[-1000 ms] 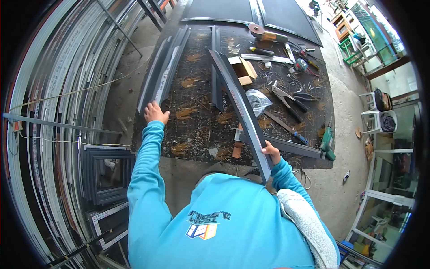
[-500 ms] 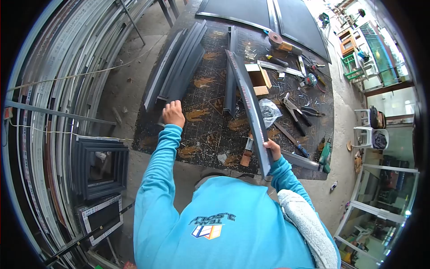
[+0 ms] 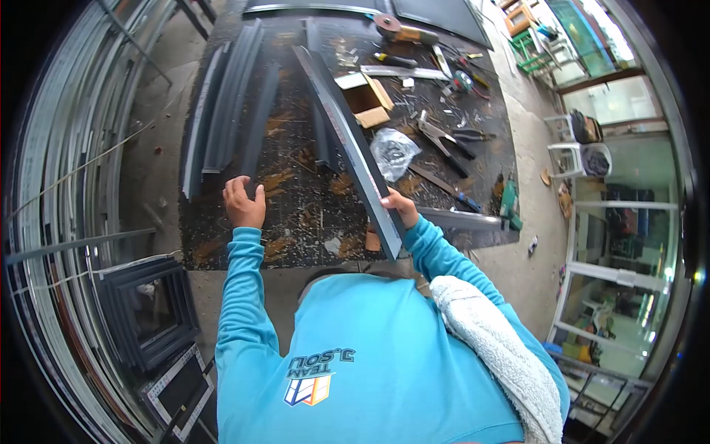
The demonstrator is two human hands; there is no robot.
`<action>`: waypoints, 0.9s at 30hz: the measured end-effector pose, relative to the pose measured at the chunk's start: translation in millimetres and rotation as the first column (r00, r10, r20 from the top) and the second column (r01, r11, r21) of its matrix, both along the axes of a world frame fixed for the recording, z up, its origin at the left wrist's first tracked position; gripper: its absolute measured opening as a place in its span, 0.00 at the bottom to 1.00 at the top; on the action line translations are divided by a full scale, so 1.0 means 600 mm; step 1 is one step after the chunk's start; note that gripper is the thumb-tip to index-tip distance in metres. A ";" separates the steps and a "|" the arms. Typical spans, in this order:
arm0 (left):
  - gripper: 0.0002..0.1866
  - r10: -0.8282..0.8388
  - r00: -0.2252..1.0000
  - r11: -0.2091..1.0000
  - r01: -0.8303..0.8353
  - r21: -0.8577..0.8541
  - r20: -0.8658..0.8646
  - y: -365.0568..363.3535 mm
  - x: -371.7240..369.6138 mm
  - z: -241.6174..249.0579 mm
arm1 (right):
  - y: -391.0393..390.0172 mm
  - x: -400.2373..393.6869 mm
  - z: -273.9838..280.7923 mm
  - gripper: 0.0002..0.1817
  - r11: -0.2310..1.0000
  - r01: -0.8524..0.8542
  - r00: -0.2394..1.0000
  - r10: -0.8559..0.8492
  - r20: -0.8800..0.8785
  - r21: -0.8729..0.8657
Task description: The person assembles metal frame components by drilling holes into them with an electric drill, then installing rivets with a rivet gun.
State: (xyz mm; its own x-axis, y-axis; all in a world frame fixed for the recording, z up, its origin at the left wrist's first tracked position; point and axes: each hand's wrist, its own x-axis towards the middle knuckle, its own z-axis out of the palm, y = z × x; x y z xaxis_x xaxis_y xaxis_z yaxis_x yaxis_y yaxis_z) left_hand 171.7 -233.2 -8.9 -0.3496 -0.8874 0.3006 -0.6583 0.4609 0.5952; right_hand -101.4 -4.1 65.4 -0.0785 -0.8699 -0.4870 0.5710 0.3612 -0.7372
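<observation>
My right hand (image 3: 401,208) is wrapped round the near end of a long dark grey metal profile (image 3: 353,157), which slants away from me over the workbench (image 3: 296,235). Printed lettering runs along its pale face. My left hand (image 3: 245,204) hangs over the bench with fingers spread and thumb apart. Just beyond its fingertips is the near end of a loose dark profile (image 3: 260,122). Two more profiles, a ridged one (image 3: 231,103) and a paler-edged one (image 3: 203,126), lie to its left. Another profile (image 3: 322,137) lies partly hidden beneath the held one.
An open cardboard box (image 3: 367,103), a clear plastic bag (image 3: 394,153), locking pliers (image 3: 440,137), an angle grinder (image 3: 403,31) and a green power drill (image 3: 510,203) sit on the right of the bench. Stacked frames (image 3: 148,314) and long bars (image 3: 66,177) stand at left.
My left hand's fingers have spread, and the loose profile now lies apart from its two neighbours. My right hand still grips its profile. The whole view has shifted.
</observation>
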 end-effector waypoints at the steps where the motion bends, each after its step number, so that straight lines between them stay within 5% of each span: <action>1: 0.18 -0.011 0.999 0.998 0.013 0.056 -0.031 0.010 -0.012 0.010 | 0.001 0.002 0.009 0.38 1.000 0.020 1.000 -0.020 0.011 0.007; 3: 0.16 0.015 0.947 0.886 0.136 0.444 -0.320 0.045 -0.045 0.036 | -0.007 0.009 0.002 0.40 0.996 0.055 0.998 -0.058 -0.041 -0.068; 4: 0.15 0.079 0.894 0.772 0.224 0.595 -0.440 0.060 -0.063 0.044 | -0.014 0.029 0.001 0.41 0.983 0.113 0.951 -0.149 -0.270 -0.144; 6: 0.17 0.087 0.629 0.600 0.586 0.545 -0.773 0.092 -0.105 0.031 | -0.004 0.047 -0.011 0.45 0.975 0.086 0.680 -0.207 -0.704 -0.204; 9: 0.26 0.207 0.537 0.346 0.742 0.574 -0.818 0.131 -0.157 0.127 | -0.005 0.065 0.059 0.46 0.993 -0.025 0.398 -0.096 -0.912 -0.115; 10: 0.29 0.281 0.468 0.288 0.792 0.539 -0.838 0.137 -0.173 0.134 | -0.008 0.074 0.077 0.47 0.982 -0.097 0.144 -0.147 -0.979 -0.162; 13: 0.38 0.424 0.349 0.183 0.871 0.457 -0.836 0.142 -0.199 0.153 | -0.006 0.091 0.103 0.45 1.000 -0.005 0.081 0.001 -0.997 0.000; 19: 0.41 0.561 0.246 0.093 0.930 0.356 -0.790 0.150 -0.211 0.153 | 0.007 0.099 0.099 0.42 0.991 -0.109 0.044 -0.075 -0.996 -0.080; 27: 0.41 0.416 0.358 0.088 0.899 0.429 -0.836 0.167 -0.210 0.161 | 0.032 0.089 0.071 0.36 0.991 -0.060 0.288 -0.098 -0.953 -0.120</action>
